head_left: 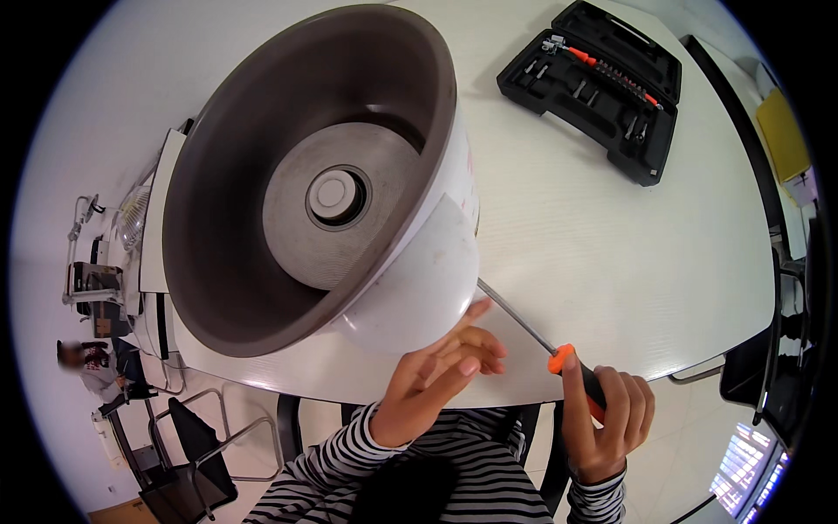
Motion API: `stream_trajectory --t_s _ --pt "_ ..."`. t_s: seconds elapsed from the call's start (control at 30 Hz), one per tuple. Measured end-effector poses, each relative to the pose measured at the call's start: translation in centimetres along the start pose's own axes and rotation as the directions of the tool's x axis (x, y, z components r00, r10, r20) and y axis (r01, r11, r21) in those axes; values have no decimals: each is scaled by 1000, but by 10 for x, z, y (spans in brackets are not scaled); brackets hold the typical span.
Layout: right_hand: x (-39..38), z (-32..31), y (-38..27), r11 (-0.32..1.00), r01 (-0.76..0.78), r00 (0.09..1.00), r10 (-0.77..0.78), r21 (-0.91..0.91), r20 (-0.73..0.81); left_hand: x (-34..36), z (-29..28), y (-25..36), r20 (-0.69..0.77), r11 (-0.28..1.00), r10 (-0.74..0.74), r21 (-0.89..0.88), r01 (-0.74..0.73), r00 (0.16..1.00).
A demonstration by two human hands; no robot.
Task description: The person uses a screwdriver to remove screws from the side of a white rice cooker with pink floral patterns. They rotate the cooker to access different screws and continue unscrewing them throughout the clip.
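Observation:
A rice cooker body (pixel 410 288), white outside with a brown inner wall, stands tilted on the white table. Inside it a round metal heating plate (pixel 292 210) with a raised button in its centre is visible. My right hand (pixel 607 419) grips a screwdriver (pixel 524 328) by its black and orange handle. The shaft points up and left, and its tip is hidden behind the cooker's lower right side. Close by the near side of the cooker is my left hand (pixel 428 380), its fingers apart and partly curled. Whether it touches the cooker I cannot tell.
An opened black tool case (pixel 559 109) with bits, sockets and an orange-handled tool lies at the table's far right. Chairs (pixel 196 454) stand on the floor at left. Further off at the left a person (pixel 100 375) sits. A fan (pixel 133 218) stands behind.

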State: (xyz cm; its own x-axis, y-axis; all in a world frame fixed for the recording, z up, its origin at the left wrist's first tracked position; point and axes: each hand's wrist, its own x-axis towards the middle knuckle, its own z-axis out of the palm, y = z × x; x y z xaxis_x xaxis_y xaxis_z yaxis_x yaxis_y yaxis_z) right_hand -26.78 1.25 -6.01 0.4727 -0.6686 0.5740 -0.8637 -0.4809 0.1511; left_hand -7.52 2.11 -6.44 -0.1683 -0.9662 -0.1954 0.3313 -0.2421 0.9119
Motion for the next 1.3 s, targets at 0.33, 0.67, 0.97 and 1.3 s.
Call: stream_trajectory --t_s 0.33,0.67,0.97,1.3 --pt "-4 -12 -16 1000 22 1000 -22 -5 -13 28 28 4 149 929 -317 -152 339 937" --pt "-17 -12 -1 514 -623 775 507 589 377 30 33 -9 21 953 -244 -183 243 970" --pt "-20 -9 3 492 -547 817 489 677 305 17 14 -6 -41 970 -174 -182 164 984" --pt "-23 0 -10 686 -478 870 458 548 185 -5 0 2 -80 992 115 -38 -118 990"
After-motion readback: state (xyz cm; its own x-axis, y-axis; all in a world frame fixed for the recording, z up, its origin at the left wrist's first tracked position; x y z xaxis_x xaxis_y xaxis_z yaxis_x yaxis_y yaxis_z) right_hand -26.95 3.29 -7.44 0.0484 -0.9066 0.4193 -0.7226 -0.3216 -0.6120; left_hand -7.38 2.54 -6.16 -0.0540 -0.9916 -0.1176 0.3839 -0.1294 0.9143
